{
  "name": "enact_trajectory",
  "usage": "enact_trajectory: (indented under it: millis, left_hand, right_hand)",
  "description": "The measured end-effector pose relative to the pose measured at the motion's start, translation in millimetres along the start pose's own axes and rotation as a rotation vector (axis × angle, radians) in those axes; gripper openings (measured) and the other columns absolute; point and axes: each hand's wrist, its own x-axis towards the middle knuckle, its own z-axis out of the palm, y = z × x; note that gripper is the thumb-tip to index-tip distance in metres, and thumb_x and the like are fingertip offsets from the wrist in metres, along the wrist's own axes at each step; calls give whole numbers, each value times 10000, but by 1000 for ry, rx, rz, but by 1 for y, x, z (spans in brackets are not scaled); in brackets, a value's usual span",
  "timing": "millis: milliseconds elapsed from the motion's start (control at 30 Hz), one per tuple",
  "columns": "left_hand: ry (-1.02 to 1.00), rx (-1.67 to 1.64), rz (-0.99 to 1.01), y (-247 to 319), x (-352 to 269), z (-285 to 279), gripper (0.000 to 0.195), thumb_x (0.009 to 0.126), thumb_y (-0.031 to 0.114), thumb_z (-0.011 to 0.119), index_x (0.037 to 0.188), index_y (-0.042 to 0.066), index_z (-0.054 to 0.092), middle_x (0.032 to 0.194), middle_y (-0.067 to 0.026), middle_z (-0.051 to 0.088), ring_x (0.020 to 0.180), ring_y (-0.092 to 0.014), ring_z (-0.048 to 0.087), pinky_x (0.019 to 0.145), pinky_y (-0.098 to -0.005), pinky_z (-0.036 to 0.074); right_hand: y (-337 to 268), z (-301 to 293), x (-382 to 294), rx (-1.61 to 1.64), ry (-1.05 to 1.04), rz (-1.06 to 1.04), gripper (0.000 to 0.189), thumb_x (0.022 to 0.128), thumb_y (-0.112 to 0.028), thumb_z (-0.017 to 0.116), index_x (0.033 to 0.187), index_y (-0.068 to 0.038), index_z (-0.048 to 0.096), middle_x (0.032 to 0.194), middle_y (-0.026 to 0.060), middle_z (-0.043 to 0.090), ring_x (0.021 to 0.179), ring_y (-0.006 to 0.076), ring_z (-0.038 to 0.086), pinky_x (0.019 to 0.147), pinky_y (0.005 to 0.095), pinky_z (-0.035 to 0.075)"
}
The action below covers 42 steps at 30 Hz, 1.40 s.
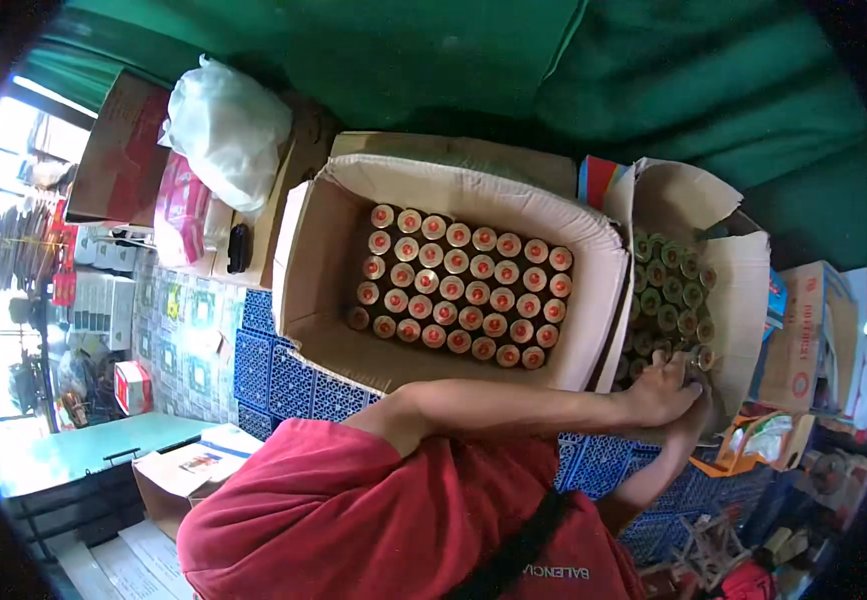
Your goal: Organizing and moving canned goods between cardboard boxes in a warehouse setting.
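Note:
Both my hands reach into the right cardboard carton (737,300). Round-topped containers (671,291) stand there in close rows, greenish in the shade. My left hand (658,390) lies over the near rows with its fingers bent among the tops. Beside and partly beneath it is my right hand (694,409). One pale-topped container (702,357) is by the fingertips; whether either hand grips it is unclear. To the left stands a larger open carton (336,330), where several rows of upright containers (451,288) show pale round tops with red centres. My left forearm crosses its near edge.
Blue perforated plastic crates or panels (336,395) lie below the cartons. A white plastic bag (227,131) and a black object (238,247) are at left. Green cloth (433,67) hangs behind. An orange container (756,442) and another carton (793,337) stand at right.

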Motion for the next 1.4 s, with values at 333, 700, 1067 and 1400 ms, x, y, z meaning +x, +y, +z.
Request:
enact_trajectory:
  millis: [333, 700, 1067, 1400]
  left_hand:
    - [181, 114, 366, 59, -126, -103, 529, 909, 234, 593, 1282, -64, 365, 1228, -429, 433, 1108, -605, 501, 990, -604, 432]
    - [188, 591, 552, -14, -154, -187, 389, 903, 234, 591, 1158, -59, 571, 1168, -368, 523, 1195, -500, 477, 1041, -501, 411]
    - [27, -322, -381, -125, -91, -181, 452, 886, 303, 567, 1108, -83, 642, 934, -166, 671, 748, -241, 650, 612, -349, 521]
    - [53, -287, -311, -198, -91, -143, 541, 1006, 417, 410, 1230, -43, 584, 1182, -161, 652, 1087, -288, 621, 926, -432, 487]
  right_hand:
    - [-87, 140, -50, 495, -298, 247, 367, 1017, -346, 497, 1180, -38, 612, 1171, 119, 651, 1048, 256, 633, 966, 397, 487]
    - [-68, 251, -103, -945, 8, -370, 457, 821, -38, 687, 1264, 4, 583, 1197, 175, 661, 1127, 339, 621, 999, 410, 465]
    - [46, 257, -73, -1535, -346, 1, 389, 885, -64, 584, 1265, 12, 559, 1174, 292, 630, 1132, 453, 591, 954, 496, 473]
    - [94, 262, -89, -1216, -206, 241, 690, 868, 103, 389, 1541, -24, 304, 1616, 220, 234, 1493, 384, 230, 1225, 423, 231]
